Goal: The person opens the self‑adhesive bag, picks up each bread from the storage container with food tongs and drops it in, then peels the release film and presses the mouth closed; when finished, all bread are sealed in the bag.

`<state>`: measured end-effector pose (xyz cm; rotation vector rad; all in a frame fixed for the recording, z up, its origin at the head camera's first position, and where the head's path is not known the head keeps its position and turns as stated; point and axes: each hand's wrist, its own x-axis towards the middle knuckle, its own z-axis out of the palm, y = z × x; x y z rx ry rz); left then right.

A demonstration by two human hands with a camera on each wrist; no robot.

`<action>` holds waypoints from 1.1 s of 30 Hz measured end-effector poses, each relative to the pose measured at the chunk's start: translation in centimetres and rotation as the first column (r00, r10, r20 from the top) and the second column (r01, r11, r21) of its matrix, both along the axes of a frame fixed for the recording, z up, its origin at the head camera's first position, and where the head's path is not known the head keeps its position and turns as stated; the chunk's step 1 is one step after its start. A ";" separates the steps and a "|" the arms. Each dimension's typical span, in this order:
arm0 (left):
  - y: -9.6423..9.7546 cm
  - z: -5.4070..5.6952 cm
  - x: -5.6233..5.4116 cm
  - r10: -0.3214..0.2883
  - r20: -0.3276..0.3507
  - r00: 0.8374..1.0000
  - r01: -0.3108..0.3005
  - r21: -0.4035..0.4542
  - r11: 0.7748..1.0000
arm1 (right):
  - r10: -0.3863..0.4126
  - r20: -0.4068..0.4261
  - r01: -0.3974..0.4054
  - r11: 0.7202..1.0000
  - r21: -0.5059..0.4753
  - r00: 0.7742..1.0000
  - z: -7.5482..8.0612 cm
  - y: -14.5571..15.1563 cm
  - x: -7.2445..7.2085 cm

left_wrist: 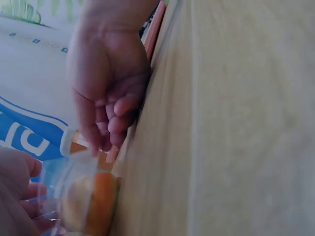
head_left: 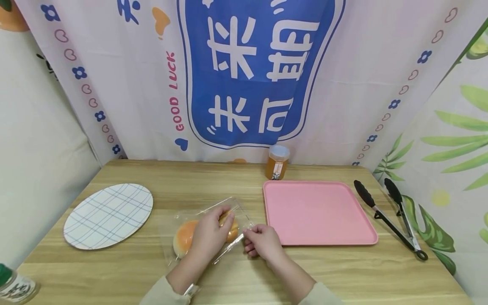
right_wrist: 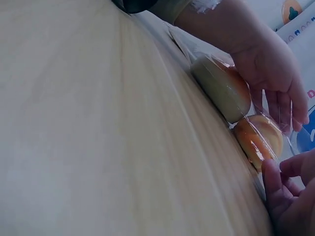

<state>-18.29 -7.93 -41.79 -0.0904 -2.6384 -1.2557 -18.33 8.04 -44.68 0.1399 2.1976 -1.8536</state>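
Two glossy round buns (head_left: pixel 185 238) lie side by side in a clear plastic bag (head_left: pixel 169 250) at the front middle of the wooden table. My left hand (head_left: pixel 209 233) reaches over the bag, its fingers extended beside the right-hand bun (right_wrist: pixel 258 140) and touching the film. At the bag's right end, my right hand (head_left: pixel 263 242) pinches the edge of the plastic between thumb and forefinger, the other fingers curled under. In the left wrist view, the plastic stands up between the right fingertips and the left hand (left_wrist: pixel 19 191).
Right of the bag lies a pink tray (head_left: pixel 320 214), with black-tipped tongs (head_left: pixel 396 228) beyond it. A jar with amber contents (head_left: pixel 275 165) stands behind the tray. At the left are a checked oval plate (head_left: pixel 108 216) and a green-capped bottle (head_left: pixel 17 288).
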 end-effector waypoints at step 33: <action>-4.2 -0.1 -9.1 -0.113 0.465 0.878 0.059 0.130 0.990 | -0.125 0.016 0.125 0.960 -0.250 0.992 -0.4 -0.1 0.3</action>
